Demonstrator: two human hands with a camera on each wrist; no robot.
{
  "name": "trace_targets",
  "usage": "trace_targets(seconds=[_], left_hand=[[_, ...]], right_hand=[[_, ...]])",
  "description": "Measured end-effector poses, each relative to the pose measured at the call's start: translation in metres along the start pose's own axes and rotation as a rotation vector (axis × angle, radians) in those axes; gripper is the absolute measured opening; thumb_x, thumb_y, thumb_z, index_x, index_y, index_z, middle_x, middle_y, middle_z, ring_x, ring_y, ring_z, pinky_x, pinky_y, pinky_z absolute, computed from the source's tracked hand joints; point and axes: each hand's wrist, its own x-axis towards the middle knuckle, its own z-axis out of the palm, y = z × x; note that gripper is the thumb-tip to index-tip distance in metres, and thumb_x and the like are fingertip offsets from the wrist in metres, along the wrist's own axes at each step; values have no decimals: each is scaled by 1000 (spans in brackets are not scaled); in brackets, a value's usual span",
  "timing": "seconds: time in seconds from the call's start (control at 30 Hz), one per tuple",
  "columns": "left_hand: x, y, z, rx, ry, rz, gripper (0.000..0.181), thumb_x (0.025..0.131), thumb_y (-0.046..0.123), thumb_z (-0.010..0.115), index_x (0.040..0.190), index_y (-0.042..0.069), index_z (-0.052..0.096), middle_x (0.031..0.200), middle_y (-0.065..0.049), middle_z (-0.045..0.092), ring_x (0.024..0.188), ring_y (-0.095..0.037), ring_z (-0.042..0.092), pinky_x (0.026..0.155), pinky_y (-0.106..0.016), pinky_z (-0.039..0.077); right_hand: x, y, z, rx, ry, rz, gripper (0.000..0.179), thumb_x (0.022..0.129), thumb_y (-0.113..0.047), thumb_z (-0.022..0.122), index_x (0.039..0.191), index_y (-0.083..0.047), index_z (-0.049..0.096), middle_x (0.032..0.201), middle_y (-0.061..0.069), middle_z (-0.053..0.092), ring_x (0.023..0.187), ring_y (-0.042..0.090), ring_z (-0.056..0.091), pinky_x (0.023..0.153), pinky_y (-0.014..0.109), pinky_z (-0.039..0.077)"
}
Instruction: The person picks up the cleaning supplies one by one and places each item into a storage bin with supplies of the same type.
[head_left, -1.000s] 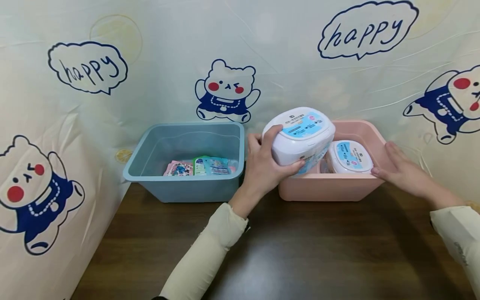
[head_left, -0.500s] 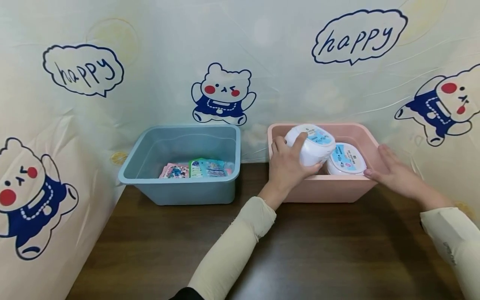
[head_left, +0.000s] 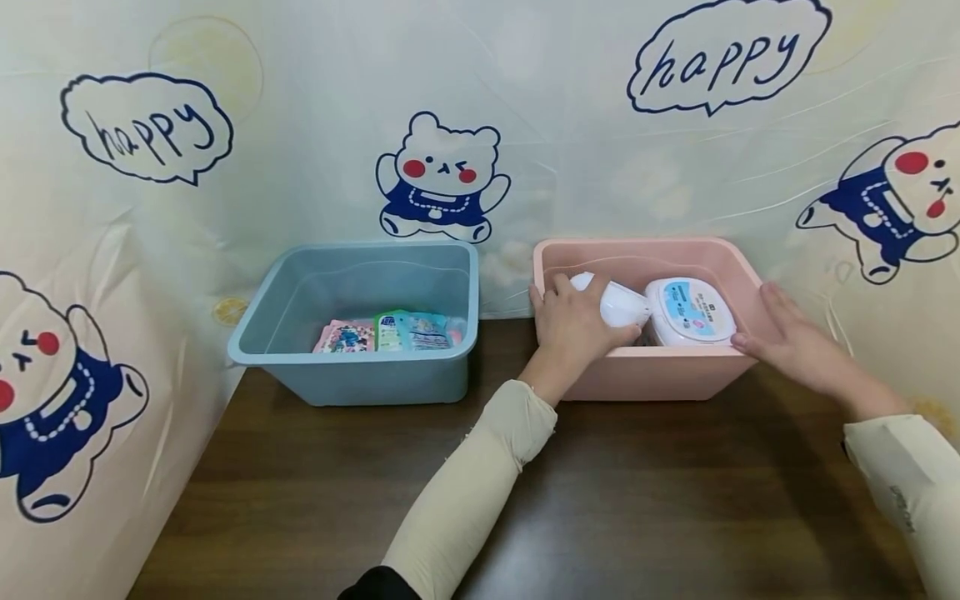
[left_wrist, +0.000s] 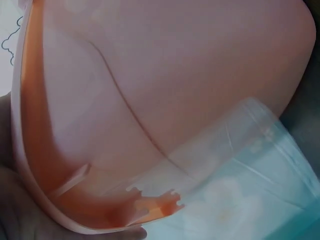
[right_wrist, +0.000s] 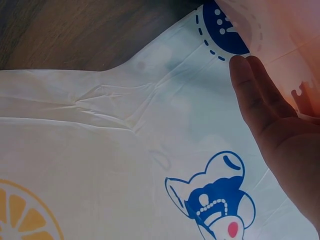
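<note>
My left hand (head_left: 572,329) reaches into the left part of the pink bin (head_left: 652,377) and grips a white lidded tub (head_left: 621,305). Its fingers cover much of the tub, and the bin's front wall hides the base. To the right, a matching tub (head_left: 690,310) with a blue label on its lid stands inside the same bin. My right hand (head_left: 798,350) holds the bin's right front corner, thumb at the rim and straight fingers along the outer side. The right wrist view shows those fingers (right_wrist: 260,92) beside the pink wall.
Left of the pink bin stands a blue-grey bin (head_left: 390,383) holding a pink packet (head_left: 347,337) and a green-and-blue packet (head_left: 412,331). Both bins sit on a dark wooden table (head_left: 300,483). Behind them hangs a pale sheet (head_left: 322,150) printed with bears.
My left hand has lowered the white tub from above the pink bin's rim down into its left side. My right hand stays at the bin's right corner.
</note>
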Motion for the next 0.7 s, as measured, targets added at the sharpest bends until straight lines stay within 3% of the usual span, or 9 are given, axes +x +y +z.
trace_targets(seconds=[0.2, 0.33, 0.5, 0.7], left_hand=[[3, 1, -2, 18, -109, -9, 82, 78, 80, 63, 149, 43, 44, 133, -7, 55, 119, -24, 51, 118, -55, 15], [4, 2, -5, 65, -169, 28, 71, 88, 76, 54, 151, 45, 42, 137, -2, 58, 121, -22, 50, 119, -55, 12], [-2, -3, -10, 54, -194, 88, 68, 94, 76, 39, 153, 41, 42, 144, 2, 55, 132, -23, 45, 118, -59, 13], [-13, -8, -14, 15, -207, 106, 75, 93, 79, 35, 155, 36, 43, 145, 1, 56, 136, -24, 48, 115, -68, 11]], right_hand=[[-2, -1, 0, 10, 11, -3, 101, 100, -49, 57, 158, -7, -15, 164, 18, -20, 147, 51, -12, 110, 74, 4], [-4, -2, -2, 12, 30, -14, 100, 101, -47, 57, 158, -6, -13, 164, 20, -19, 147, 52, -10, 111, 73, 3], [-4, -2, -3, 9, 25, -4, 100, 101, -49, 55, 158, -6, -14, 164, 20, -20, 146, 53, -10, 109, 75, 4], [-3, -1, -1, 24, 10, 7, 100, 101, -49, 55, 158, -8, -15, 164, 17, -23, 146, 51, -13, 109, 75, 3]])
